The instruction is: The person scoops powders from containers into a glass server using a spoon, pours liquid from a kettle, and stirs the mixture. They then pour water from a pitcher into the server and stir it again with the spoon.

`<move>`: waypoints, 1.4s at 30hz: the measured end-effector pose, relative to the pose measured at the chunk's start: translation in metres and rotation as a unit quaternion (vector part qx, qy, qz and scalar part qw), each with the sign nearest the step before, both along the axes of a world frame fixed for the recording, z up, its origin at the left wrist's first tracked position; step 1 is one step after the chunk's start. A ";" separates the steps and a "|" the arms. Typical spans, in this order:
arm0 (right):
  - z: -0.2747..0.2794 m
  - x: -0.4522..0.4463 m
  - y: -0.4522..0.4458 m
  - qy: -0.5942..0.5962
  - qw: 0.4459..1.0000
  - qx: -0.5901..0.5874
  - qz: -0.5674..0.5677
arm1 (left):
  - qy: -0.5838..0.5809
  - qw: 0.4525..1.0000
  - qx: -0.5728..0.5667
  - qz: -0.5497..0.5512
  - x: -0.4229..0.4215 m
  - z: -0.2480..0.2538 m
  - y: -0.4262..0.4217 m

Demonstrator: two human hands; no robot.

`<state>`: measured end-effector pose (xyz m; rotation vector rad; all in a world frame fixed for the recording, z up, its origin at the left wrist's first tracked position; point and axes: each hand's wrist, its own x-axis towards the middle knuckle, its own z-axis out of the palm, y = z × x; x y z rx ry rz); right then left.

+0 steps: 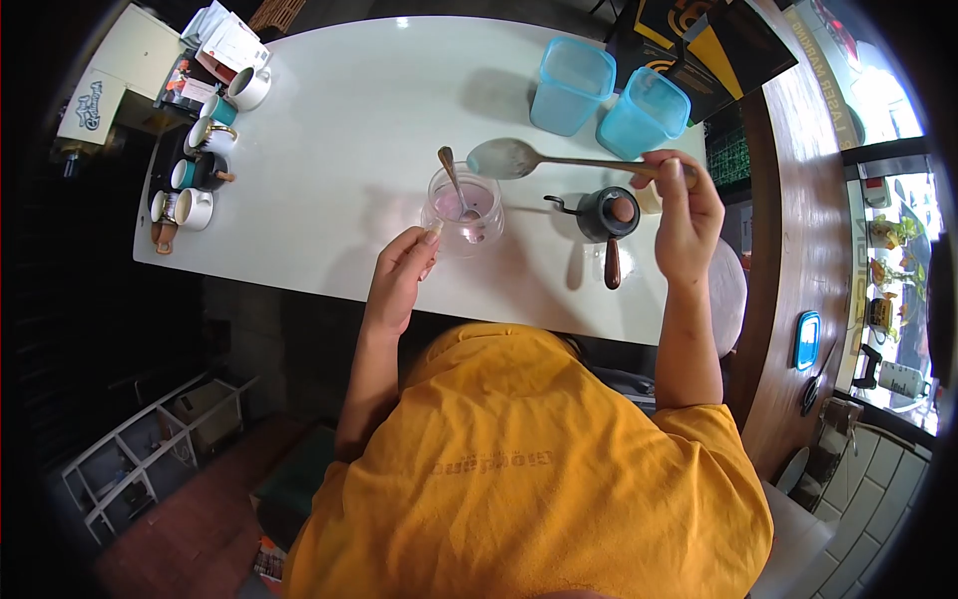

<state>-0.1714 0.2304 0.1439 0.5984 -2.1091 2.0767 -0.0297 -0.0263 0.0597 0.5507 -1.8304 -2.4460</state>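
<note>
Right hand (pixel 689 205) grips a large spoon (pixel 507 158) by the glass jar (pixel 484 222) on the desk (pixel 329 120); left hand (pixel 401 270) pinches at its near-left side, hold unclear. Apparently mid-spooning; next calls for a level spoon.

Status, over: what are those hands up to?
Right hand holds big spoon. Left hand at jar. Small spoon leans inside jar, perhaps in the way.

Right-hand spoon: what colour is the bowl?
Silvery grey. The spoon's bowl shows in the head view, the only one.
</note>
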 end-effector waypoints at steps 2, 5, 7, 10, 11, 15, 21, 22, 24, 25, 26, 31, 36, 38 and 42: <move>-0.002 0.003 0.001 -0.011 0.999 0.016 0.028 | 0.001 1.000 0.002 0.000 0.001 0.001 -0.001; 0.001 0.004 0.002 0.210 0.958 0.167 0.098 | 0.007 1.000 0.000 -0.005 0.002 0.003 -0.001; -0.003 0.004 0.002 0.169 0.975 0.110 0.091 | 0.012 1.000 0.002 -0.006 0.003 0.003 -0.001; 0.007 0.003 -0.003 0.109 0.994 -0.001 -0.005 | 0.019 1.000 0.008 -0.009 0.005 -0.004 -0.005; 0.009 -0.003 0.002 0.102 0.993 0.002 -0.060 | 0.019 1.000 0.008 -0.008 0.006 -0.006 -0.005; 0.012 -0.035 0.031 0.112 0.960 -0.026 -0.257 | 0.026 1.000 0.005 -0.008 0.010 -0.013 -0.004; -0.002 -0.070 0.059 0.162 0.915 0.058 -0.364 | 0.037 0.999 0.000 -0.022 0.015 -0.022 -0.007; -0.003 -0.072 0.057 0.159 0.910 0.091 -0.372 | 0.045 0.999 -0.003 -0.029 0.015 -0.023 -0.008; -0.008 -0.076 0.056 0.153 0.903 0.125 -0.380 | 0.044 0.998 -0.001 -0.034 0.017 -0.027 -0.008; -0.012 -0.078 0.055 0.132 0.905 0.137 -0.381 | 0.046 0.998 0.001 -0.038 0.017 -0.029 -0.008; -0.014 -0.080 0.054 0.108 0.906 0.149 -0.382 | 0.043 0.998 0.001 -0.040 0.018 -0.029 -0.008; -0.024 -0.089 0.043 0.057 0.889 0.245 -0.382 | 0.041 0.998 0.019 -0.047 0.020 -0.040 -0.008; -0.041 -0.100 0.039 0.030 0.888 0.282 -0.362 | 0.028 0.997 0.018 -0.064 0.016 -0.048 -0.009; -0.047 -0.102 0.037 0.015 0.899 0.277 -0.339 | 0.026 0.997 0.023 -0.069 0.013 -0.050 -0.008; -0.061 -0.111 0.042 -0.025 0.926 0.245 -0.286 | 0.019 0.995 0.029 -0.091 0.008 -0.057 -0.010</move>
